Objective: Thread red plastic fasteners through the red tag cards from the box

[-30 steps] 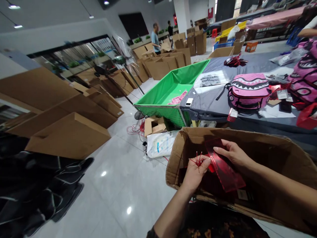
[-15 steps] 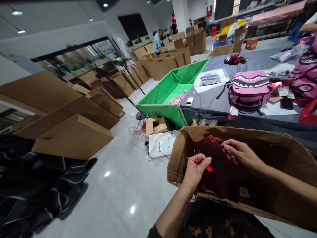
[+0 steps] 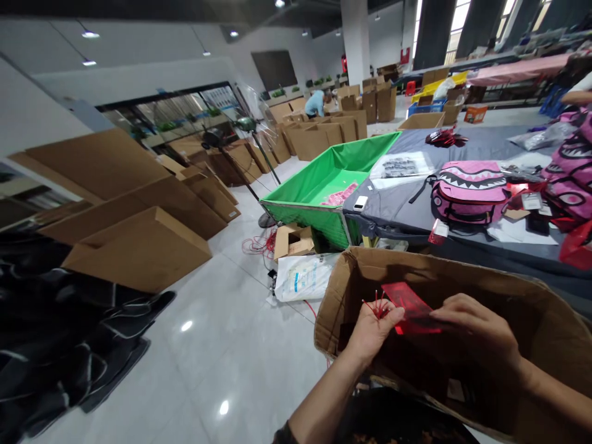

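Note:
My left hand [image 3: 374, 330] is closed on a small bunch of thin red cords [image 3: 379, 305] with pale tips, which fan out above the fingers. A translucent red plastic sheet [image 3: 409, 305] spans from the left thumb to my right hand [image 3: 481, 327], whose thumb and fingers pinch its right edge. Both hands are over the open mouth of a large cardboard box [image 3: 335, 308]. Down in the box's dark interior lies a pale label [image 3: 456, 390]; what it is fixed to cannot be made out.
Beyond the box is a table with a grey cloth [image 3: 393, 213], bearing a pink shark-mouth backpack [image 3: 470, 191], a phone [image 3: 360, 203] and a red bundle [image 3: 446, 138]. A green bin [image 3: 300, 216] adjoins it. Flattened cartons [image 3: 139, 246] and black material [image 3: 69, 351] lie left. Someone in blue [image 3: 316, 103] bends over cartons.
The red sheet, earlier hanging down dark into the box, is now raised and tilted between my hands. My right hand has moved down to its right edge. The camera view has shifted slightly.

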The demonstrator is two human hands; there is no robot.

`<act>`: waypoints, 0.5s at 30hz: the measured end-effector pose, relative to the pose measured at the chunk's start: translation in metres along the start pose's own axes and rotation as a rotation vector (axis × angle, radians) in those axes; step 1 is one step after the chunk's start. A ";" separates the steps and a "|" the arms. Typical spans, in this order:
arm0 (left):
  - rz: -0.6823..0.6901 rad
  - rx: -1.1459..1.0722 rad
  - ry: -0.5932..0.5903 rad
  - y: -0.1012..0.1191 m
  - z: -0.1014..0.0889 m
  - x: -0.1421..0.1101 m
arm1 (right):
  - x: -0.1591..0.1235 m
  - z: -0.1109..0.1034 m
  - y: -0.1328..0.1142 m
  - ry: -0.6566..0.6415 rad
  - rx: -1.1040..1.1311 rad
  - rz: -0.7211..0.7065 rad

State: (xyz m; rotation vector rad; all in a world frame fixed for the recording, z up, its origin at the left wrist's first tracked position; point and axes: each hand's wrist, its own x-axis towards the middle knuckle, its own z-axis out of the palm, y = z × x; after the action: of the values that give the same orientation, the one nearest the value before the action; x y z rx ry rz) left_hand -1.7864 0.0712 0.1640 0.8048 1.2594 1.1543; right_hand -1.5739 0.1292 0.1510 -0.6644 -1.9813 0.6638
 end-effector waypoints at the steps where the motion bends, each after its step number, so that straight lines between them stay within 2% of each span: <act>1: 0.004 0.001 -0.023 0.000 0.000 -0.001 | 0.004 -0.002 -0.001 0.076 0.053 0.180; 3: 0.005 0.003 -0.048 0.000 -0.001 -0.003 | 0.013 -0.005 -0.002 0.236 0.144 0.540; 5: 0.023 0.010 -0.037 -0.002 -0.003 -0.003 | 0.019 -0.007 -0.003 0.306 0.251 0.742; 10: 0.097 -0.008 0.014 -0.008 -0.008 0.000 | 0.022 -0.002 0.001 0.205 0.597 0.952; 13: 0.108 0.021 0.007 -0.010 -0.008 0.001 | 0.019 -0.001 0.006 0.200 0.600 0.981; 15: 0.101 0.083 0.018 -0.010 -0.008 0.000 | 0.018 -0.004 0.011 0.267 0.564 0.995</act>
State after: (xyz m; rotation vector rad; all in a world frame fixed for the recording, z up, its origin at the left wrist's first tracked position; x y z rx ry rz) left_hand -1.7920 0.0677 0.1531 0.9306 1.3013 1.1982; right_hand -1.5766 0.1502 0.1557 -1.2851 -1.0327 1.5453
